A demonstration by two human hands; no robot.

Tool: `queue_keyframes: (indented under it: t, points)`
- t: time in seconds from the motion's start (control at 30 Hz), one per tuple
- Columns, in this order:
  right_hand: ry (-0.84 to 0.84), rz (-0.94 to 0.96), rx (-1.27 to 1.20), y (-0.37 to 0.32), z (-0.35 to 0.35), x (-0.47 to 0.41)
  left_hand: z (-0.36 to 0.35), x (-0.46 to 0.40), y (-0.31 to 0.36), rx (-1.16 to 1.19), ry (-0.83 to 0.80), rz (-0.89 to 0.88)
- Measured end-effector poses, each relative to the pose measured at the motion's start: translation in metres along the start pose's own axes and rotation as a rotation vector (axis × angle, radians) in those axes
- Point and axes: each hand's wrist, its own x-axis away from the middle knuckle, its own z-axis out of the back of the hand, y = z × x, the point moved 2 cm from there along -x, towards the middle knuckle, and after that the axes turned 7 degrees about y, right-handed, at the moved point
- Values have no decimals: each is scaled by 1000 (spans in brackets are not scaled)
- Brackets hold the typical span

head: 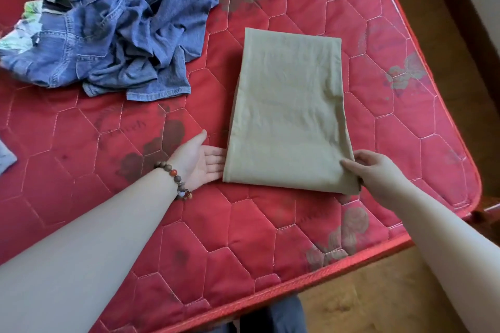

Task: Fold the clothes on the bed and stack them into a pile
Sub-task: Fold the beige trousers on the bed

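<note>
A person stands at the corner of a bed, both bare forearms reaching forward. A tan garment [289, 113], already folded into a long flat rectangle, lies on the red quilted mattress [108, 159] close to that corner, its short end toward the person.

The left hand [201, 161], a beaded bracelet [176, 181] at its wrist, lies palm up beside the tan garment's near left edge with its fingers slid under the cloth; its grip is flat and open. The right hand [370, 170] pinches the garment's near right corner, thumb on top and fingers curled beneath.

The step in hand looks like another fold. To do it well, both hands should lift the near end evenly, carry it up to meet the far edge, line up the sides, then press the crease flat so the layers do not slip apart.

Beyond the tan garment and to its left, well apart from it, sits a rumpled heap of blue denim clothes [113, 30] with a green and white patterned cloth [29, 24] showing beneath it. These appear unfolded, so much of the task remains.

The mattress is stitched in hexagons with faded flower prints. Past the bed's edge, to the garment's right and behind the person, is a brown wooden floor [378, 305].
</note>
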Motion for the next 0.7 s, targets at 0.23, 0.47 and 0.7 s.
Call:
queue_keyframes:
  t: [0.23,0.47,0.7]
  points:
    - [521,654,362,-38,-60,47,-58,34,-16,-911,427,-1429]
    - [186,836,861,-21,-143,24,-90,-23,-42,-1670,430,-1265]
    - [295,803,930,16,-85,-3,-85,-33,-43,-1602,527,-1262]
